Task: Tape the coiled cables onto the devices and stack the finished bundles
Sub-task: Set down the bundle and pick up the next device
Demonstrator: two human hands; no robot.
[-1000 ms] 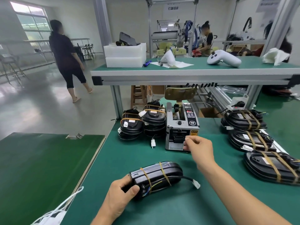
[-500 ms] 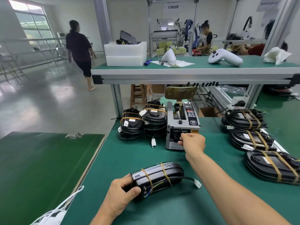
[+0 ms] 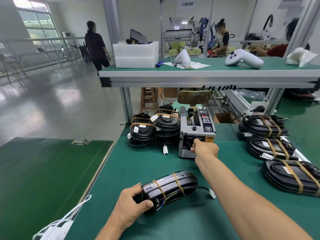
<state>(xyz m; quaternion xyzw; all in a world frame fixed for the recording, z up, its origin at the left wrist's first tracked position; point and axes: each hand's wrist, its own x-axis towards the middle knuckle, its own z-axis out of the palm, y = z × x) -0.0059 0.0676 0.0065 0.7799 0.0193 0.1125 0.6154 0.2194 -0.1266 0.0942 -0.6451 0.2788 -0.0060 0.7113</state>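
A black device (image 3: 170,187) with a coiled cable lies on its side on the green mat, two brown tape strips around it and a white connector (image 3: 212,194) trailing off to the right. My left hand (image 3: 131,207) grips its left end. My right hand (image 3: 205,149) reaches into the outlet of the grey tape dispenser (image 3: 197,132), fingers pinched at the slot; any tape between them is hidden. Two stacks of taped bundles (image 3: 154,128) stand left of the dispenser.
Three taped black devices (image 3: 270,148) lie in a row at the right. A raised shelf (image 3: 207,73) holds white foam boxes and a white controller. A dark green board (image 3: 43,170) lies left. People stand and sit beyond.
My right hand has moved forward and left from the dispenser's front corner into its outlet. The person in the background has walked farther away. My left hand stays on the device.
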